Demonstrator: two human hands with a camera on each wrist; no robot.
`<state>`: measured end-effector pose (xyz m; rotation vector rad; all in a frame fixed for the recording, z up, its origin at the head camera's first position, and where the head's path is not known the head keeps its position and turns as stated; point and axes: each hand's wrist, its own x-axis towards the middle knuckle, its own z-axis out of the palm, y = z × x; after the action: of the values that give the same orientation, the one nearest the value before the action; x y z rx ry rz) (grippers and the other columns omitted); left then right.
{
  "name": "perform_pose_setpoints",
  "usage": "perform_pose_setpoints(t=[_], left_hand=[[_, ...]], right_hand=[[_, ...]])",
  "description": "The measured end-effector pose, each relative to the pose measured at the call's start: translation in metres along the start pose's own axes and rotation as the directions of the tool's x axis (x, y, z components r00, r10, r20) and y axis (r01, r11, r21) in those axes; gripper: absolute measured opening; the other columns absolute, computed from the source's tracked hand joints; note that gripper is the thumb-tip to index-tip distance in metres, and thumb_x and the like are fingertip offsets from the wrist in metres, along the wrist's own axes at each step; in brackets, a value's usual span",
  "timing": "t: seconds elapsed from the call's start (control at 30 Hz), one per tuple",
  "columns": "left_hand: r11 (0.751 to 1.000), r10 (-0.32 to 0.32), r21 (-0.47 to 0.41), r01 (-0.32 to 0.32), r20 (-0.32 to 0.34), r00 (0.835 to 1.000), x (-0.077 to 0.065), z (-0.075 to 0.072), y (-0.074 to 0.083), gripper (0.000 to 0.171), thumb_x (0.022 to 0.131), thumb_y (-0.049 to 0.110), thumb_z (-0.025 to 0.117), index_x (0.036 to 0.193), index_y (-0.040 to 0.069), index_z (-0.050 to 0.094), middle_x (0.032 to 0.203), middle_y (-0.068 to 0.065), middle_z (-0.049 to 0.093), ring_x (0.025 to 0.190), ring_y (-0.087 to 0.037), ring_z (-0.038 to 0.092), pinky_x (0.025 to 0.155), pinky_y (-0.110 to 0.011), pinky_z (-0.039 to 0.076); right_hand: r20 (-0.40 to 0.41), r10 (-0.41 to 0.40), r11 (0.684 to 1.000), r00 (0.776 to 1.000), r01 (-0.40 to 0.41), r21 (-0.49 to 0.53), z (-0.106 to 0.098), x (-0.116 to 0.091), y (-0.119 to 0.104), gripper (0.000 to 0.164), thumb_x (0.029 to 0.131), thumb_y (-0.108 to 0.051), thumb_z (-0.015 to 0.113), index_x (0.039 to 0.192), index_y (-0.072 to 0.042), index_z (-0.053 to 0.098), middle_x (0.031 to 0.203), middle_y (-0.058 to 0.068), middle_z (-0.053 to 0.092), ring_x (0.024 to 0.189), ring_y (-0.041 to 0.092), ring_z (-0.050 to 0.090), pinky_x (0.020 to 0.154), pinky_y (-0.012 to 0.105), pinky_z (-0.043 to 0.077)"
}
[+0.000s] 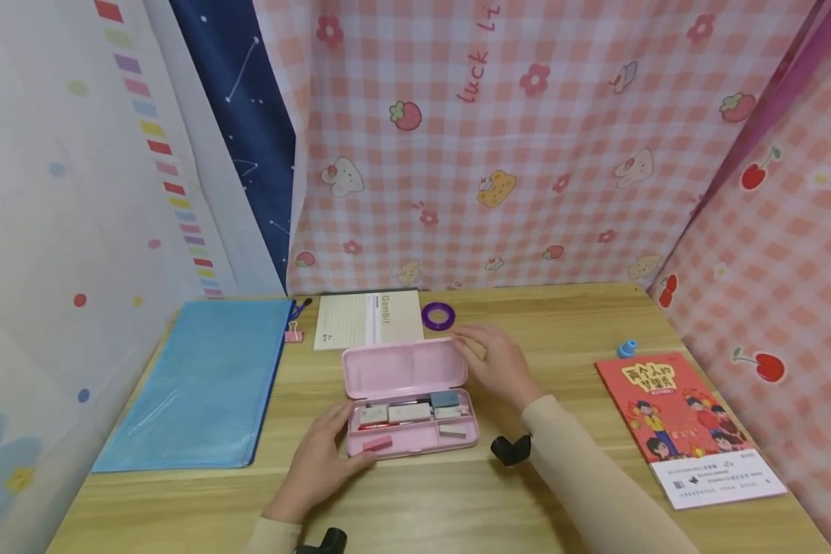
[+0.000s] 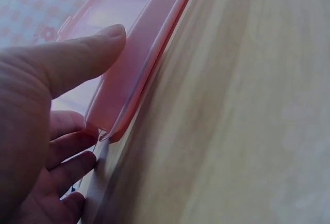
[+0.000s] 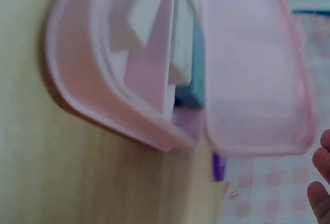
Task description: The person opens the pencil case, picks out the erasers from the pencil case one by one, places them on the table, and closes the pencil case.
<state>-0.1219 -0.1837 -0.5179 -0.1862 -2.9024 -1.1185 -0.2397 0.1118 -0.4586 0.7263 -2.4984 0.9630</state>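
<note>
A pink pencil case [image 1: 412,445] lies on the table with its lid [image 1: 405,369] raised. White erasers [image 1: 410,413], a blue-grey eraser [image 1: 445,398] and some slim pens or pencils fill its back compartment; a pink eraser [image 1: 377,444] and a grey-white one [image 1: 452,432] lie in the front. My left hand [image 1: 322,454] holds the case's left end, thumb at the front wall [image 2: 121,74] and fingers around the corner. Beside the lid's upper right corner is my right hand [image 1: 495,362], its fingers loosely bent; in the right wrist view its fingertips [image 3: 322,162] appear just off the lid.
A blue zip folder [image 1: 201,385] lies at left, near a pink binder clip [image 1: 294,334]. Behind the case are a notebook [image 1: 367,319] and a purple tape roll [image 1: 438,316]. A red book [image 1: 685,423] and a small blue object [image 1: 627,348] lie at right. Patterned curtains enclose the table.
</note>
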Motion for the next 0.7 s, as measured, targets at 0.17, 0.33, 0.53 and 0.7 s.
perform_pose_setpoints(t=[0.17,0.33,0.53,0.7], left_hand=[[0.998,-0.031,-0.050,0.031,0.004,1.000,0.001,0.002,0.000,0.097,0.068,0.046,0.084,0.147,0.010,0.040,0.149,-0.013,0.039,0.135,-0.034,0.037,0.109,-0.051,0.033],[0.996,-0.040,-0.084,0.039,-0.014,0.999,0.001,0.000,-0.003,0.099,0.066,0.048,0.084,0.146,0.009,0.041,0.149,-0.015,0.039,0.135,-0.036,0.037,0.109,-0.053,0.033],[0.995,-0.043,-0.086,0.042,-0.017,0.999,0.003,0.001,-0.006,0.099,0.066,0.051,0.083,0.146,0.010,0.041,0.149,-0.014,0.039,0.136,-0.035,0.036,0.109,-0.054,0.031],[0.995,-0.042,-0.089,0.041,-0.011,0.999,0.003,0.003,-0.006,0.099,0.067,0.051,0.083,0.146,0.010,0.041,0.149,-0.014,0.040,0.136,-0.035,0.036,0.109,-0.054,0.031]], right_hand=[[0.076,-0.183,0.979,0.980,0.189,-0.073,-0.006,-0.022,-0.017,0.029,0.085,-0.021,0.075,0.111,-0.009,0.071,0.112,0.006,0.069,0.107,0.023,0.062,0.098,0.041,0.048],[0.291,-0.212,0.972,0.933,0.233,-0.039,0.005,-0.034,-0.032,0.032,0.085,-0.031,0.074,0.111,-0.013,0.072,0.110,-0.002,0.069,0.104,0.015,0.061,0.091,0.034,0.051],[0.430,-0.172,0.971,0.886,0.225,-0.075,0.025,-0.032,-0.037,0.036,0.086,-0.038,0.071,0.114,-0.015,0.071,0.109,-0.005,0.067,0.102,0.012,0.058,0.091,0.031,0.050],[0.483,-0.150,0.964,0.863,0.236,-0.122,0.038,-0.031,-0.036,0.036,0.086,-0.039,0.071,0.113,-0.014,0.072,0.105,-0.003,0.067,0.101,0.013,0.057,0.093,0.031,0.049]])
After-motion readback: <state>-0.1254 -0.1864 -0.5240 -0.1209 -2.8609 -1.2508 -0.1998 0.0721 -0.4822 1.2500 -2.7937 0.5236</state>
